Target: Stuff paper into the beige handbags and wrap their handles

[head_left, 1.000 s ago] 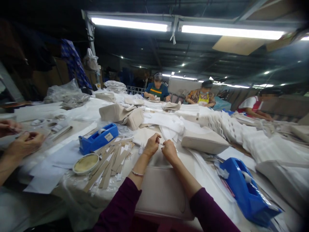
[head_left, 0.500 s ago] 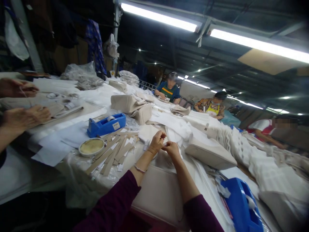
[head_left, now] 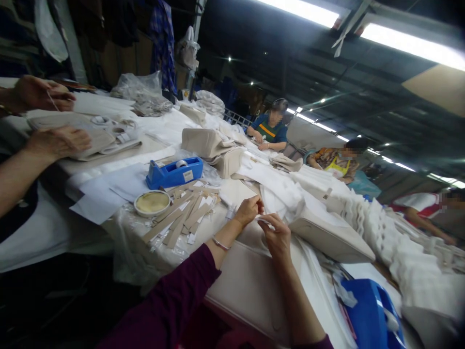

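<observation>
Under strip lights (head_left: 410,45), the beige boxy piece (head_left: 250,286) lies below both hands, seemingly unfinished, remaining work impossible to judge; the right hand (head_left: 276,235) pinches a pale sliver (head_left: 266,221); the left hand (head_left: 249,211) curls, its hold unclear.

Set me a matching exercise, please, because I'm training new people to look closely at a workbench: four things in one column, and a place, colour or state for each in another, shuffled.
Column one
1. Left hand
2. Round dish
3. Plaid cloth
4. Left-hand tape dispenser

Column two
A. Hanging at the back
B. Blue, with a pale label on its side
C. Has a bracelet at its wrist
D. White-rimmed and yellowish inside, beside the loose strips

Right pairs: 1-C, 2-D, 3-A, 4-B
</observation>
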The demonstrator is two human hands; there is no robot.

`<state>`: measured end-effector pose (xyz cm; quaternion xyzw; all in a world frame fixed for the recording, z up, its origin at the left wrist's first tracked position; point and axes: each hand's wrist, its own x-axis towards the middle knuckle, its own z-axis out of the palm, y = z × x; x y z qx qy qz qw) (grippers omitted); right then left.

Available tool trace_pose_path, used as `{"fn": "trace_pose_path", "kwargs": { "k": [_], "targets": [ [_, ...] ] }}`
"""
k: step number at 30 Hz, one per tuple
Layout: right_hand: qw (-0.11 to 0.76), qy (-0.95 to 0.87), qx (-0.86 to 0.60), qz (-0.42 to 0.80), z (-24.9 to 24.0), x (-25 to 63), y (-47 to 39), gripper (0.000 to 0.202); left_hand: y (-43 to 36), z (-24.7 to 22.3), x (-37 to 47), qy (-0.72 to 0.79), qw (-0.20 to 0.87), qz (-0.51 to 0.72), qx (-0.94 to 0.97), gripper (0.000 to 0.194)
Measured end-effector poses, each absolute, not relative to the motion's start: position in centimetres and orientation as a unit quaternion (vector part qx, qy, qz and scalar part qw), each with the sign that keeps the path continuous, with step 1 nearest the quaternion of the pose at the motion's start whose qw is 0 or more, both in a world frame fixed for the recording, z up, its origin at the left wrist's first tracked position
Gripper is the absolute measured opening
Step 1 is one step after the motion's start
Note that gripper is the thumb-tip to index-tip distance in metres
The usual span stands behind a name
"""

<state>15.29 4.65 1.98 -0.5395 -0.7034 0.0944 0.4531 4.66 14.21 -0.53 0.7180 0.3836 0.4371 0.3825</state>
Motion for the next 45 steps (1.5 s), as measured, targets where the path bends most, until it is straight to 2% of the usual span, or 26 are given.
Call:
{"fn": "trace_pose_path", "kwargs": {
  "k": [4,8,17,36,41,45],
  "targets": [
    [0.42,-0.732,-0.536,0.025,1.5,14.8,2.7,0.016,14.0,-0.4,4.5,0.399,0.335,0.331,0.787,0.024],
    [0.43,-0.735,-0.523,-0.041,1.2,14.7,1.4,0.019,13.8,-0.1,4.8,0.414,0.29,0.237,0.83,0.024],
    [0.408,-0.794,-0.443,-0.083,1.2,13.5,-4.2,0.032,13.8,0.0,5.3,0.414,0.239,0.16,0.864,0.033],
    [0.33,-0.844,-0.422,-0.036,-1.1,12.3,-10.6,0.021,13.4,-0.4,6.2,0.417,0.182,0.138,0.88,0.033],
    [0.321,-0.83,-0.452,-0.062,-2.6,12.0,-11.4,0.025,13.3,-0.7,6.6,0.417,0.178,0.171,0.875,0.031],
    [0.324,-0.819,-0.468,-0.078,-3.6,11.5,-12.0,0.028,13.3,0.6,6.7,0.399,0.189,0.244,0.863,0.031]
  ]
}}
